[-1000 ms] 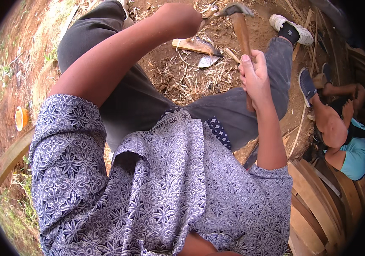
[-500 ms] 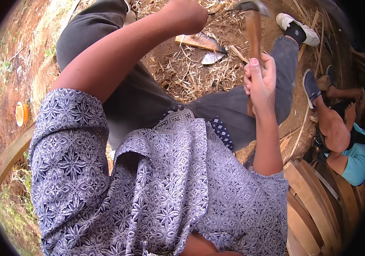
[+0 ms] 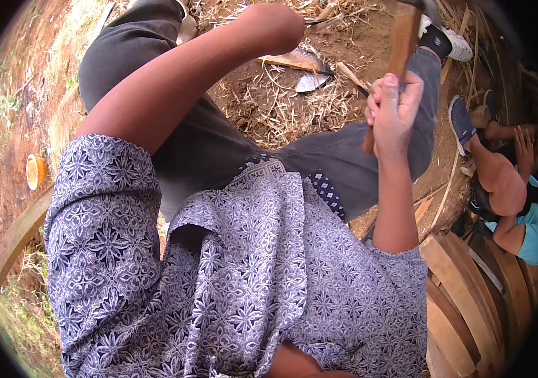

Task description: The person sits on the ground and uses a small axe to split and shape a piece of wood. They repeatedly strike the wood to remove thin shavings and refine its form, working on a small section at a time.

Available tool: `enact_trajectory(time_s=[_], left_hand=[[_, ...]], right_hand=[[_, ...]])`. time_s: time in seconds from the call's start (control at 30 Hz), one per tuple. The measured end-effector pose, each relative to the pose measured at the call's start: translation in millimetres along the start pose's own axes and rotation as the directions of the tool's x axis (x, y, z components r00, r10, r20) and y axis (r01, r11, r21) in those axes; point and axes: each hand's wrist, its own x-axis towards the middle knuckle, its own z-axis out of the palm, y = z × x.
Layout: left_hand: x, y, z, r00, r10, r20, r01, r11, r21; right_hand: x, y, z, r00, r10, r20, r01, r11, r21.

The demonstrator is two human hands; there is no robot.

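While the right hand (image 3: 396, 112) is wrapped firmly round the brown wooden handle of a metal-headed hammer (image 3: 402, 41), its head beyond the fist, the left hand (image 3: 281, 28) bends away, so its fingers and any hold cannot be made out. Thin, pale wood shavings (image 3: 281, 97) litter brown soil between the hands. Well left of the left hand sits a round orange container (image 3: 40, 169), contents unclear.

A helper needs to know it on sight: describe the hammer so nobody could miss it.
Start at the person's grey-trousered right leg. Over it, the right hand grips the hammer by its brown wooden handle. Unlike the short wooden piece lying nearby, it is in hand, topped by a metal head.
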Motion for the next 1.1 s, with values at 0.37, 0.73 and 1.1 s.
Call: enact_trajectory(time_s=[0.37,0.73,1.1], left_hand=[[-2.5,4.7,14.1,0.994,0.058,-0.094,-0.059,0.998,-0.013],[-4.7,1.1,26.3,0.996,0.09,0.026,-0.091,0.995,0.047],[-5.4,-32.2,66.2,0.997,0.045,0.056,-0.043,0.999,-0.028]], right_hand=[[0.8,23.6,-0.8,0.996,0.065,-0.066,-0.055,0.987,0.149],[-4.4,27.2,-21.9,0.995,0.098,-0.028,-0.097,0.995,0.021],[13.4,93.7,-9.4,0.935,0.355,0.008,-0.355,0.935,0.002]])
